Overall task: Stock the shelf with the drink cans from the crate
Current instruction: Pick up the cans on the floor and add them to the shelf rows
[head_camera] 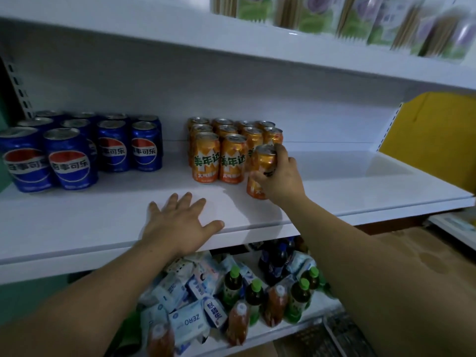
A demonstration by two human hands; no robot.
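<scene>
Now an orange can is clasped in the right hand beside the shelved cans, to be stood level and released.

- The blue cans at the left of the shelf carry the white characters 百事可乐 across a red, white and blue Pepsi roundel.
- The orange cans in the middle carry the green characters 美年达; the print on the band below is too small to read.
- The single orange can gripped by the right hand shows only scraps of print.
- A pale blue tissue pack, near and below, reads ZERO, upside down.
- The packets far above are too blurred to read.
</scene>
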